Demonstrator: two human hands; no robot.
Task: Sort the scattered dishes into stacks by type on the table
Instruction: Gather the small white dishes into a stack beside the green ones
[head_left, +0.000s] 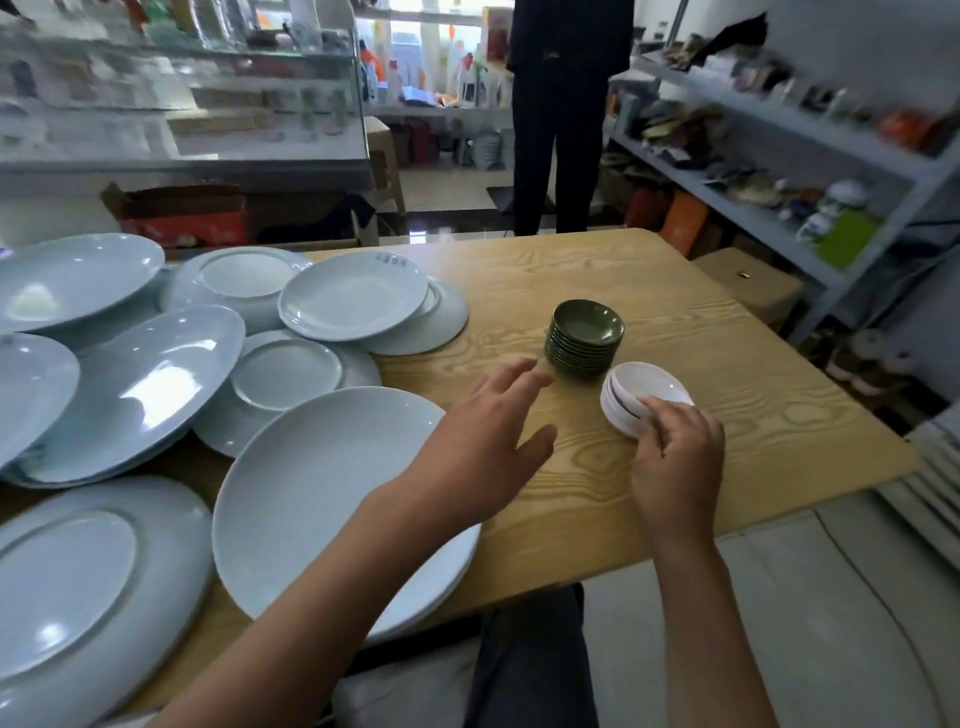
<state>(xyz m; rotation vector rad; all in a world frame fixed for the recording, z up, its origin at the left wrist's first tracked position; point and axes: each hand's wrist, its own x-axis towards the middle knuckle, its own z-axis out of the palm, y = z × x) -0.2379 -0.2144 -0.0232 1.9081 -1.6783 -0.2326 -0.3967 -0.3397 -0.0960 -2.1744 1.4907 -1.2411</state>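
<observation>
A stack of small dark green saucers (584, 338) stands upright near the middle of the wooden table (727, 364). Just right of it a short stack of small white saucers (641, 389) tilts toward me, and my right hand (675, 462) grips its near edge. My left hand (488, 441) hovers over the table with fingers spread, holding nothing, a little left of the green stack. Pale blue plates lie scattered and overlapping on the left, some face down; the nearest large plate (311, 499) lies under my left forearm.
A person in dark clothes (563, 114) stands beyond the table's far edge. Grey shelves (779, 135) with goods run along the right. A glass display case (182, 104) and a cardboard box (182, 213) stand at the back left.
</observation>
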